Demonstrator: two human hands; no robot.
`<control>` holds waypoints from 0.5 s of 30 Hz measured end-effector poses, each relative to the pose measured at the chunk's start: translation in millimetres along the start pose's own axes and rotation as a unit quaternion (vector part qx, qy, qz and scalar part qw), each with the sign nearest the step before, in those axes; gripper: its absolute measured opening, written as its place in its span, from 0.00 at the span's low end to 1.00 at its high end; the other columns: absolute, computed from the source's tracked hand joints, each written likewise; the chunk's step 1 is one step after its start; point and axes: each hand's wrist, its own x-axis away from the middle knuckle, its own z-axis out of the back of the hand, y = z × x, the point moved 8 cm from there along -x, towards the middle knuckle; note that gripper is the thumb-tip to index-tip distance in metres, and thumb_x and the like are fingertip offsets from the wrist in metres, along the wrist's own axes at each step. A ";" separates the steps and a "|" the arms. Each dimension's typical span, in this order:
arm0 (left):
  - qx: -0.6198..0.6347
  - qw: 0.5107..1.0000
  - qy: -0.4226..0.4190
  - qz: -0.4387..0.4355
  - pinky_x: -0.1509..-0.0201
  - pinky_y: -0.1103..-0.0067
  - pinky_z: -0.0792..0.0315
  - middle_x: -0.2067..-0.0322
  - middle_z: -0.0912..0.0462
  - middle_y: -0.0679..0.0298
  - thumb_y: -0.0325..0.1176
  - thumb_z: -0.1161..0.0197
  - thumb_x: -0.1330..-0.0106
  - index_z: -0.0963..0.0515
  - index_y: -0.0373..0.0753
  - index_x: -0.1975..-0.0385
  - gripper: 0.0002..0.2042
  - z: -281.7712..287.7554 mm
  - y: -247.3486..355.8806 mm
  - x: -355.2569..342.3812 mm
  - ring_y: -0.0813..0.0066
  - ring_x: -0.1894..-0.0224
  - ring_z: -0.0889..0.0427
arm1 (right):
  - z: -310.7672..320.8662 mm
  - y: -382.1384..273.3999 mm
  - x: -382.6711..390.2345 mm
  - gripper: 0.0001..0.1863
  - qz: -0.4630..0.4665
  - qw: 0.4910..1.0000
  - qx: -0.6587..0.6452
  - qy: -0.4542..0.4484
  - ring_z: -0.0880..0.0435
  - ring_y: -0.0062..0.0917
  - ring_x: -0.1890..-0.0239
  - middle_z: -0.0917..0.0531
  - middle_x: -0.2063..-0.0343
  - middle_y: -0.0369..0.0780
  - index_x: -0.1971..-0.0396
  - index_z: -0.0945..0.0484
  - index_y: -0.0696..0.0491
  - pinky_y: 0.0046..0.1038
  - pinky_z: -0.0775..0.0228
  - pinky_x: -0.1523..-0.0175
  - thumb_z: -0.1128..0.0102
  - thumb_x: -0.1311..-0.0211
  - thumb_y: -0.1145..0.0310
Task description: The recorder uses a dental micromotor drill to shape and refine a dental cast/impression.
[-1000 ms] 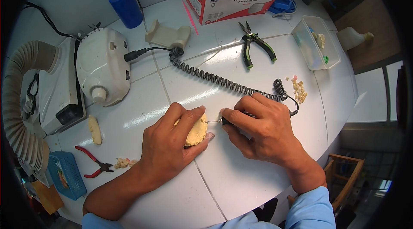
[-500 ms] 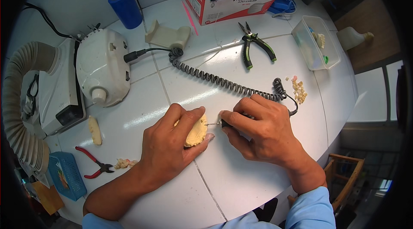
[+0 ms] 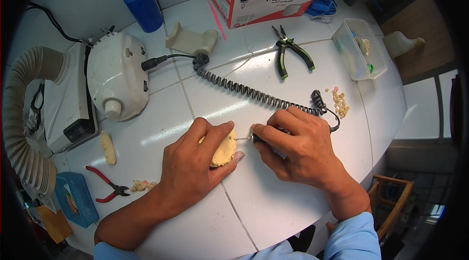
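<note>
My left hand (image 3: pixel 195 155) is closed around a pale yellow dental cast (image 3: pixel 225 151), thumb and fingers along its sides. In my right hand (image 3: pixel 298 150) is a dark rotary handpiece (image 3: pixel 256 138), gripped like a pen and mostly hidden by the fingers. Its thin metal bur (image 3: pixel 243 139) points left, and the tip meets the cast's right edge. From the handpiece a coiled black cord (image 3: pixel 254 93) runs back to a white control unit (image 3: pixel 116 76) at the left.
Black-and-green pliers (image 3: pixel 291 54) lie at the back, near mask boxes (image 3: pixel 273 8) and a clear tub (image 3: pixel 359 54). Small tooth pieces (image 3: pixel 340 103) sit at the right. Red-handled cutters (image 3: pixel 110 186), a blue basket (image 3: pixel 75 196) and a ribbed hose (image 3: pixel 19 113) are on the left.
Both hands keep their grip, and the bur stays at the cast's edge. The whole view has shifted very slightly; nothing else visibly differs.
</note>
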 end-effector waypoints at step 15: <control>-0.001 1.000 -0.005 0.006 0.60 0.70 0.17 0.60 0.20 0.58 0.34 0.15 0.41 0.17 0.35 0.40 0.29 -0.7 -0.4 0.5 0.65 0.64 0.14 | 0.3 0.7 0.3 0.11 -0.004 1.000 -0.001 0.000 0.21 0.27 0.71 0.22 0.70 0.34 0.61 0.13 0.49 0.32 0.28 0.70 0.22 0.44 0.69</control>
